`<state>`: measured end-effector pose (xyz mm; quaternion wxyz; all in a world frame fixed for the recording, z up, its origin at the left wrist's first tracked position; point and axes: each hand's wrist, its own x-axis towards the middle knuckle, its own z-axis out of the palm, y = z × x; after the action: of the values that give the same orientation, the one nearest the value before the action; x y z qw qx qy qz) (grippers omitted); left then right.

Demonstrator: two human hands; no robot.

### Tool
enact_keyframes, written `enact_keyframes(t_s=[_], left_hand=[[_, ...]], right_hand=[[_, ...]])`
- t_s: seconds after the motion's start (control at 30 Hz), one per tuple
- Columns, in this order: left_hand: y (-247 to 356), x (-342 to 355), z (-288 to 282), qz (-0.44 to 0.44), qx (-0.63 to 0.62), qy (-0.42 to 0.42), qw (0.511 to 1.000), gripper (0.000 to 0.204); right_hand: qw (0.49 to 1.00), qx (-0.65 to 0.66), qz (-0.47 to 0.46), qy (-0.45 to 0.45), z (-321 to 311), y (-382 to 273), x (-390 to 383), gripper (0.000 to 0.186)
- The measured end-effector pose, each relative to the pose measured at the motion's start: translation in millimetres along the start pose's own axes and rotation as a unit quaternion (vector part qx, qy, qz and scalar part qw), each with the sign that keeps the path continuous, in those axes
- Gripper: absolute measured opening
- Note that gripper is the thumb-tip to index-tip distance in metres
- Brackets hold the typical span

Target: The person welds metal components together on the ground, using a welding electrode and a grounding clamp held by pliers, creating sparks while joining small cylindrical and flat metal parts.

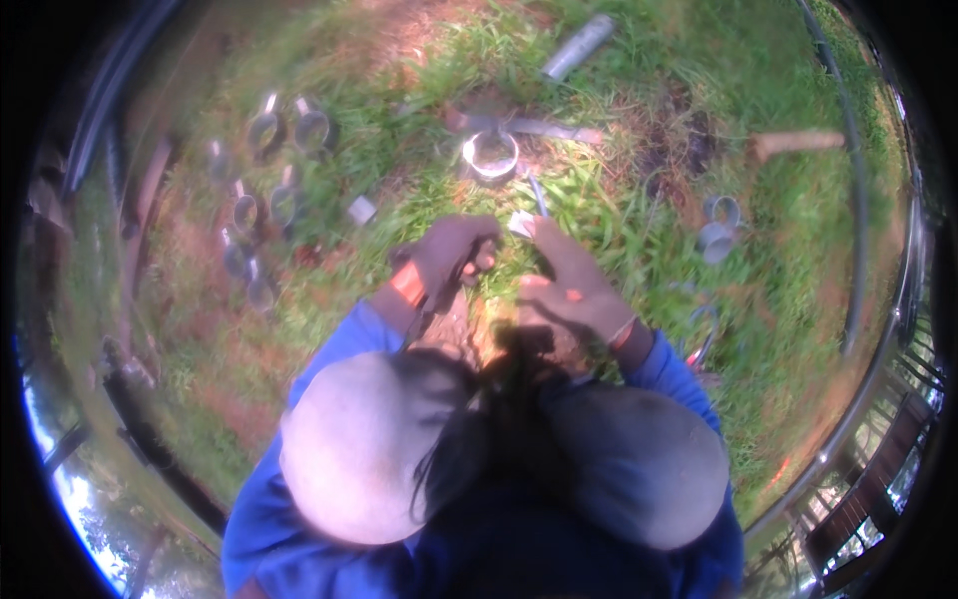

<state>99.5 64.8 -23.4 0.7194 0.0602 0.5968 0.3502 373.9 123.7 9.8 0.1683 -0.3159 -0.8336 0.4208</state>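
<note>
My left hand (454,255) is in front of my knees with its fingers curled in; whatever it may hold is hidden. Across from it, my right hand (579,280) has a small white piece (521,223) at its fingertips, too blurred to name further. A thin blue stick-like thing (538,192) rises from the grass just beyond those fingertips. Farther out sits a round open metal ring or cup (491,157) with a bright rim. Behind it lies a long flat tool-like piece (554,130). The two hands are apart.
Several round metal pieces with short handles (264,132) lie in the grass at left, near a small pale block (361,210). A grey pipe (580,47) lies at the back. Right are two grey cup-like pieces (717,240), a wooden handle (798,143) and a curved blue-and-red tool (705,337).
</note>
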Motion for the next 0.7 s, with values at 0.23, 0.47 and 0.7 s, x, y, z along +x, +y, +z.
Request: enact_keyframes(t_s=[0.23,0.47,0.7], left_hand=[[-30.9,21.6,-6.2,0.083,0.034,0.047,0.995,0.022],[-32.9,18.7,-17.9,0.064,0.133,0.027,0.989,0.017],[-17.9,-22.2,-18.8,0.036,0.235,-0.073,0.969,0.025]], right_hand=[[0.983,-0.117,0.14,-0.008,26.7,39.0,31.6,0.059],[0.974,-0.222,0.037,0.007,28.8,61.0,45.4,0.032],[0.96,-0.263,0.068,-0.069,41.0,51.7,60.5,0.049]])
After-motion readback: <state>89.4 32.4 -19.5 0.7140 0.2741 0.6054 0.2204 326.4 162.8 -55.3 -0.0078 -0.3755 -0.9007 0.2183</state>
